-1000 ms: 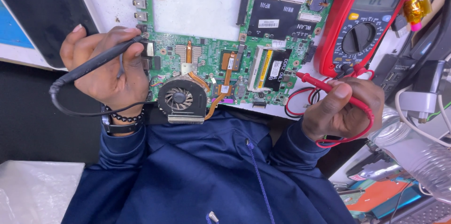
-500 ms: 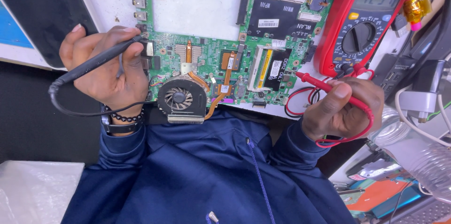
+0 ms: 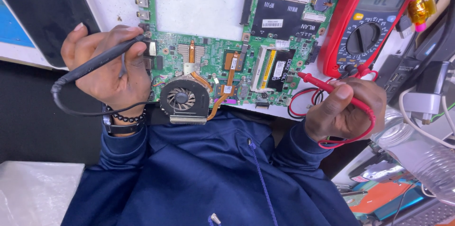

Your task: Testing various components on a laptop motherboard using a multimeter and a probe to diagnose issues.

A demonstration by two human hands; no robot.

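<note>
A green laptop motherboard (image 3: 215, 60) lies on a white surface in front of me, with a round cooling fan (image 3: 182, 99) and copper heat pipe at its near edge. My left hand (image 3: 111, 72) grips a black test probe (image 3: 102, 59) whose tip rests at the board's left edge by a connector. My right hand (image 3: 343, 107) holds a red test probe (image 3: 327, 86), its tip pointing at the board just right of the memory module (image 3: 274, 68). Both probe leads run to a red multimeter (image 3: 365, 22) at the upper right.
A dark panel (image 3: 42, 8) lies at the upper left. Cables, a white adapter (image 3: 419, 103) and a clear plastic bottle (image 3: 426, 159) crowd the right side. A white plastic sheet (image 3: 33, 193) sits at the lower left. My blue sweatshirt (image 3: 213, 174) fills the bottom.
</note>
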